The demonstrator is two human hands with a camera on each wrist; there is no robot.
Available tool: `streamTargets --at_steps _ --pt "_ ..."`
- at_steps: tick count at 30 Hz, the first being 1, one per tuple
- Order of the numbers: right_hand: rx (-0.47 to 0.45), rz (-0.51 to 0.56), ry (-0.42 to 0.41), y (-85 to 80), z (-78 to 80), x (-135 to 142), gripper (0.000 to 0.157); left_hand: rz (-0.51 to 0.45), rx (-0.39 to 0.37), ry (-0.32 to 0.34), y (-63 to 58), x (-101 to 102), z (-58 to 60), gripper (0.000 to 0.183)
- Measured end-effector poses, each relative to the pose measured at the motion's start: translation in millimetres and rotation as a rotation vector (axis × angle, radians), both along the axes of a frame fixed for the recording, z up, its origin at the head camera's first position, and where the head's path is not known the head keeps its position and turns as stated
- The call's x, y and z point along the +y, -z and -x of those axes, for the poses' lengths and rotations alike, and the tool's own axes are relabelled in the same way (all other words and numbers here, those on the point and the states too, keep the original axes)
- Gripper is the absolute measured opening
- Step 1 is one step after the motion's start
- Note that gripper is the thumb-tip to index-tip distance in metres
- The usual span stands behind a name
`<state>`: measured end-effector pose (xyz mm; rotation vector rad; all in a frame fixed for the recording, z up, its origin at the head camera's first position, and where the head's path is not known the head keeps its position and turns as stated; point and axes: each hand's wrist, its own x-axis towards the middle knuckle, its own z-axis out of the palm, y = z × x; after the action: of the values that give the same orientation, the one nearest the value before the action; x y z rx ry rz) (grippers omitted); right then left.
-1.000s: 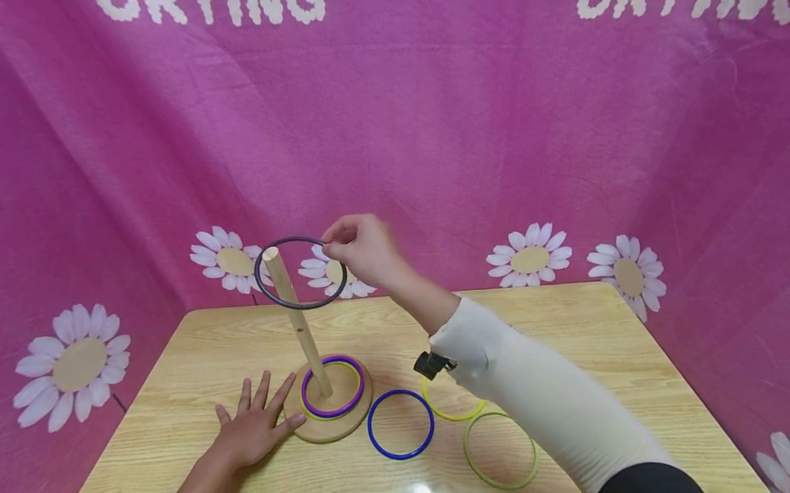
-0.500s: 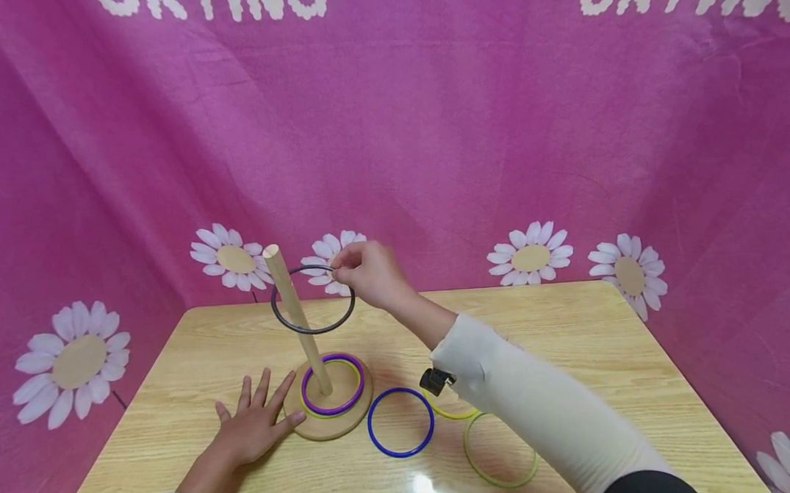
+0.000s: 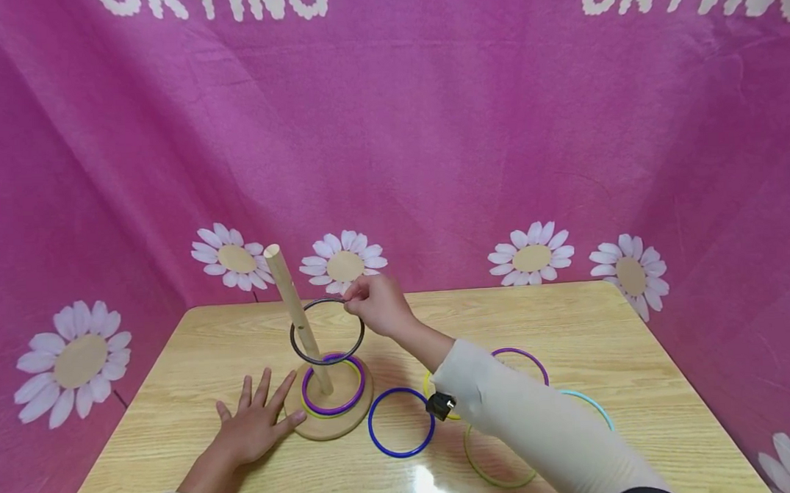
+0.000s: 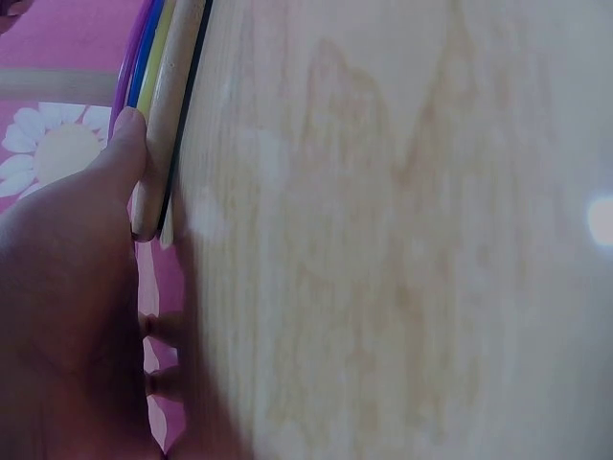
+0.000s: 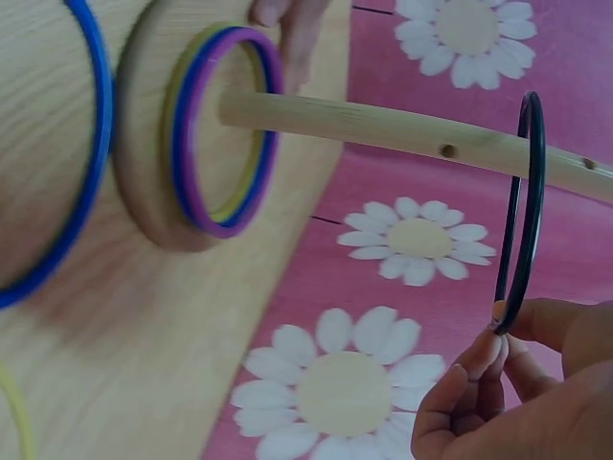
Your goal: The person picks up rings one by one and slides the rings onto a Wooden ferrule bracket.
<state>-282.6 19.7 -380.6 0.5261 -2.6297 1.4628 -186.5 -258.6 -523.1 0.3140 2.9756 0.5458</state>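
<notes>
My right hand (image 3: 381, 306) pinches a black ring (image 5: 537, 201) at its edge. The ring encircles the wooden peg (image 3: 288, 295) partway down, tilted slightly in the head view. At the peg's foot, a purple ring (image 5: 188, 163), a blue ring and a yellow ring lie stacked on the round wooden base (image 3: 330, 430). My left hand (image 3: 251, 429) rests on the table with spread, straight fingers. Its thumb (image 4: 124, 144) touches the base's edge.
On the wooden table (image 3: 207, 343), right of the base, lie a blue ring (image 3: 402, 455), a yellow ring (image 3: 427, 382), a yellow-green ring (image 3: 501, 485), a purple ring (image 3: 519, 351) and a light blue ring (image 3: 588, 398). My right sleeve partly covers some. Pink flowered cloth (image 3: 418, 164) hangs behind.
The right hand has lowered the black ring from the peg's top to its lower half, shifting slightly right. The purple and light blue rings on the table have come into sight. My left hand stays put.
</notes>
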Motion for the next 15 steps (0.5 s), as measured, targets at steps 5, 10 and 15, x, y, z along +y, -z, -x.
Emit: streamTargets --at_steps 5,10,15 --pt "-0.059 -0.003 0.017 19.4 -0.1 1 0.003 -0.012 -0.001 0.002 4.2 -1 1.5 0.078" --pt "-0.106 -0.038 0.040 36.8 -3.1 1 0.003 0.008 -0.012 -0.006 5.4 -1 2.0 0.079" --pt "-0.126 -0.065 0.057 54.3 -5.9 -1 0.003 0.005 -0.038 -0.009 -0.3 0 1.6 0.082"
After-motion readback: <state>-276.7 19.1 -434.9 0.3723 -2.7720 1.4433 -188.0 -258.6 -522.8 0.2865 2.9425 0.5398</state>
